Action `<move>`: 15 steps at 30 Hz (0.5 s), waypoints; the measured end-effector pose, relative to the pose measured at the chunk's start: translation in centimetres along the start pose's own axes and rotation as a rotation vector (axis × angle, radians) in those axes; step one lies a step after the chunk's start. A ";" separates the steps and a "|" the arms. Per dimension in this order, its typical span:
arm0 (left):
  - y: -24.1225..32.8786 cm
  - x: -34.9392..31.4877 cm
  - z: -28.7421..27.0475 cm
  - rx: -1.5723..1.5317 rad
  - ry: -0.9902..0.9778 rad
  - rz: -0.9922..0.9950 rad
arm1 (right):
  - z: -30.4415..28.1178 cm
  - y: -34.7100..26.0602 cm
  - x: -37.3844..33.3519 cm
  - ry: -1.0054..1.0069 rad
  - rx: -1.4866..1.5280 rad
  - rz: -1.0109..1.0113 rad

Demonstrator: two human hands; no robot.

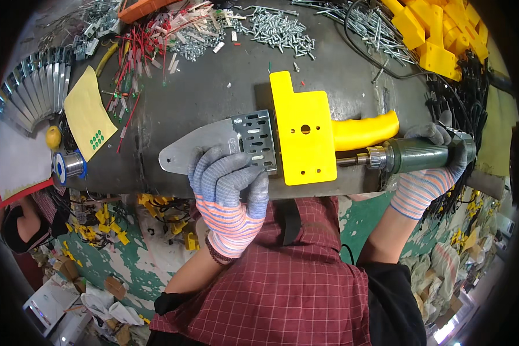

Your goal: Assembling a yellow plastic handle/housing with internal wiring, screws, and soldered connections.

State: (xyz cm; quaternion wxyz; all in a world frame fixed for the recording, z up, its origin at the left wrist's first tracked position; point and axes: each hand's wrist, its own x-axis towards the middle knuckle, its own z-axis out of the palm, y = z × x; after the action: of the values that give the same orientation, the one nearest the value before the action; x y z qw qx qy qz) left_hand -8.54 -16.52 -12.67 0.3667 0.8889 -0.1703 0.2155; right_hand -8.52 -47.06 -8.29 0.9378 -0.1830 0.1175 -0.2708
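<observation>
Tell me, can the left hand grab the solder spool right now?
Probably not straight away: the left hand is on the gray pointed metal plate. If it let go, nothing seems to block its way along the dark tabletop to the solder spool.

The housing (320, 138) is yellow, the driver (418, 154) green, the garment (271, 294) checked maroon.

1. A workshop for assembling small parts: a dark workbench (196, 86) fills much of the upper half of the frame.
2. Loose screws (278, 32) lie heaped at top centre, long bolts (376, 30) at upper right.
3. Yellow plastic housings (438, 55) are piled at upper right.
4. A green power driver (416, 154) is at right centre.
5. Cardboard (115, 287) lies at lower left, sacks (445, 262) at lower right, about a worn green floor (116, 262).
</observation>
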 end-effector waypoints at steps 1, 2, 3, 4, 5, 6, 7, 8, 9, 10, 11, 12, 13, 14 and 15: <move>-0.1 -0.2 0.0 -0.001 -0.005 0.000 | 0.1 0.0 -0.1 0.005 0.000 -0.001; -0.2 -0.3 0.0 0.004 -0.003 0.023 | 0.2 0.0 -0.1 0.000 0.013 0.001; -0.2 -0.4 0.0 0.009 -0.001 0.045 | 0.2 -0.1 -0.2 -0.005 0.027 0.003; -0.2 -0.4 0.0 0.009 -0.005 0.045 | 0.1 -0.1 -0.2 -0.001 0.027 0.003; -0.3 -0.5 0.1 0.015 0.002 0.055 | 0.1 -0.2 -0.2 -0.028 0.063 0.026; -0.3 -0.4 0.2 0.022 0.011 0.064 | 0.0 -0.2 -0.2 -0.057 0.099 0.051; -0.3 -0.4 0.3 0.023 0.011 0.064 | 0.1 -0.2 -0.2 -0.057 0.099 0.052; -0.2 -0.4 0.3 0.029 0.008 0.063 | 0.2 -0.1 -0.2 -0.044 0.061 0.030; -0.1 -0.4 0.3 0.036 0.004 0.062 | 0.3 0.0 -0.3 -0.030 0.024 0.008; -0.1 -0.4 0.3 0.037 0.004 0.062 | 0.3 0.0 -0.3 -0.029 0.025 0.008; -0.1 -0.4 0.3 0.042 0.006 0.065 | 0.2 0.1 -0.3 -0.017 0.041 0.006; -0.1 -0.4 0.4 0.046 0.008 0.068 | 0.1 0.1 -0.3 -0.005 0.056 0.003; -0.2 -0.4 0.4 0.045 0.008 0.067 | -0.1 0.1 -0.2 -0.004 0.055 0.003; -0.2 -0.4 0.4 0.047 0.004 0.076 | -0.2 0.0 -0.2 -0.022 0.072 0.024; -0.2 -0.5 0.4 0.049 0.000 0.085 | -0.3 0.0 -0.2 -0.039 0.089 0.045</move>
State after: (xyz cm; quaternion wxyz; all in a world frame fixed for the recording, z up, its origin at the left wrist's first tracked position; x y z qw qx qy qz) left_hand -8.71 -16.63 -13.31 0.3355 0.8895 -0.2024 0.2349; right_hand -8.80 -47.06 -8.50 0.9528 -0.1438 0.0913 -0.2512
